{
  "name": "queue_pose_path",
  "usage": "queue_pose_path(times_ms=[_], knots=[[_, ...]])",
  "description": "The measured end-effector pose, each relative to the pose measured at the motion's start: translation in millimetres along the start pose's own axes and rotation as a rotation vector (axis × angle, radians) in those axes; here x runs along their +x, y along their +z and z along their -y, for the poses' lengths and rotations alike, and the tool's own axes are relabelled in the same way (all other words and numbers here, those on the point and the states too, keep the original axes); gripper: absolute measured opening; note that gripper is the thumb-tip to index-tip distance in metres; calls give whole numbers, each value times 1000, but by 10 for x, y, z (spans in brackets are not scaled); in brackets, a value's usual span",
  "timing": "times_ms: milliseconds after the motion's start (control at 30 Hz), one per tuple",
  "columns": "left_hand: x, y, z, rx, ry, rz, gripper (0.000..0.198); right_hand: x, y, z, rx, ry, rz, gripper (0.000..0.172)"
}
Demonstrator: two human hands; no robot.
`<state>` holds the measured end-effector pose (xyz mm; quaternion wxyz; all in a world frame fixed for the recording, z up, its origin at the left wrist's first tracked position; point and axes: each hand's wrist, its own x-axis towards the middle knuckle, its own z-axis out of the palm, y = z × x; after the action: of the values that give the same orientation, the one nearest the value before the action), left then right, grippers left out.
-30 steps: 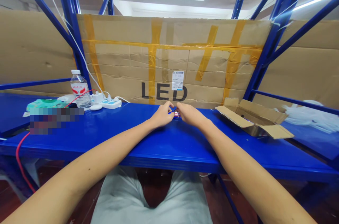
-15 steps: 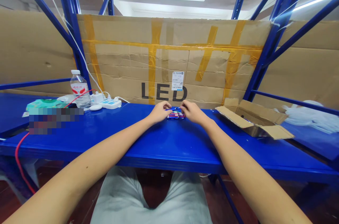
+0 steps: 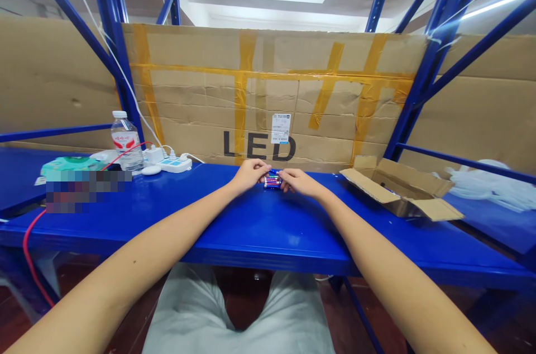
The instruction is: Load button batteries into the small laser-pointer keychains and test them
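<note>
Several slim, shiny pens [image 3: 272, 182] in red, blue and purple lie side by side on the blue table [image 3: 259, 225], between my hands. Just above the row, a blue pen [image 3: 274, 172] is pinched from both sides. My left hand [image 3: 251, 173] holds its left end between thumb and fingers. At its right end, my right hand [image 3: 295, 180] grips with thumb and forefinger, its other fingers curled down beside the row. Fingers cover the ends of several pens, and fine detail is too small to make out.
An open cardboard box [image 3: 397, 186] stands on the right, flaps spread. On the left are a water bottle [image 3: 127, 144], a white power strip [image 3: 173, 163] and a green packet [image 3: 73, 166]. A large cardboard sheet [image 3: 201, 103] closes off the back, between blue rack posts [image 3: 113, 47].
My right hand has shifted slightly left and lower, its fingers now beside the row. The left hand has moved little. The row of pens looks more squared up and less spread to the right.
</note>
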<state>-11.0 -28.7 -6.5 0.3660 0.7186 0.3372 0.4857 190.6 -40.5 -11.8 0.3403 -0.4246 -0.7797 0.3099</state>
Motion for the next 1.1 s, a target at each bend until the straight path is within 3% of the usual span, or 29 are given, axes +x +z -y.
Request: queue_pose_path(times_ms=[167, 367, 567, 633, 767, 1100], knots=[[-28, 40, 38, 34, 55, 75, 36, 3, 40, 40, -87, -180, 1, 32], [-28, 67, 27, 52, 123, 22, 38, -17, 85, 123, 87, -71, 65, 20], [52, 11, -1, -537, -135, -13, 68, 7, 89, 87, 175, 16, -31, 22], [63, -39, -6, -638, -182, -10, 71, 6, 72, 79, 178, 65, -59, 20], [64, -102, -4, -683, -224, -41, 70, -13, 51, 99, 149, 138, -115, 14], [64, -116, -6, -738, -265, -21, 73, -8, 41, 121, 59, 139, -158, 15]])
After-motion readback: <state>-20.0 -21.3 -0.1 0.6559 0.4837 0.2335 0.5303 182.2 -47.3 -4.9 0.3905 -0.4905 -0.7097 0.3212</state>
